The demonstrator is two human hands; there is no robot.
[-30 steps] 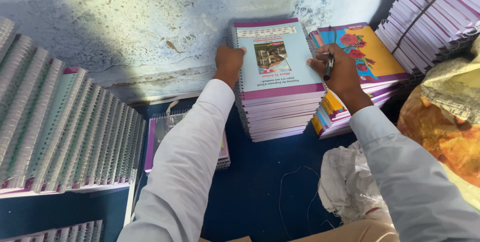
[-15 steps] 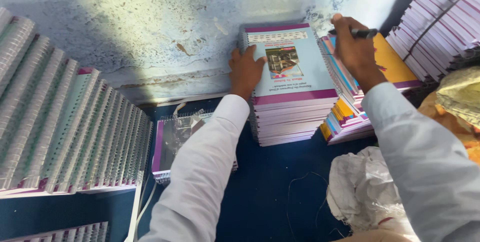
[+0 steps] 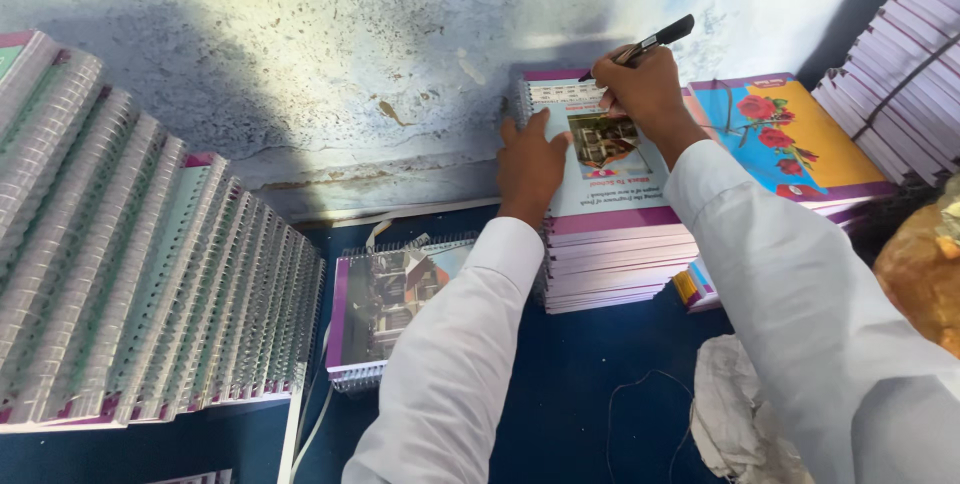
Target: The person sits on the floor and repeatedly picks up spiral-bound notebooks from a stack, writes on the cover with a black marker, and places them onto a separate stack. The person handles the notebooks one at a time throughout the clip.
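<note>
My left hand (image 3: 530,166) lies flat with spread fingers on the left edge of the top notebook of a stack of purple-edged spiral notebooks (image 3: 610,244) against the wall. My right hand (image 3: 645,89) is closed around a black pen (image 3: 650,42), its tip down at the top of that notebook's pale blue cover. Both arms wear white sleeves.
A colourful stack with a rose-patterned cover (image 3: 790,134) sits right of it. A short notebook pile (image 3: 385,304) lies left of my forearm. A fanned row of spiral notebooks (image 3: 130,274) fills the left; more stacks (image 3: 900,74) far right. Crumpled cloth (image 3: 735,414), orange bag (image 3: 920,274).
My right hand moved left from the colourful stack onto the top notebook, with the pen now tipped to its cover. My left hand stays pressed on the notebook's left edge.
</note>
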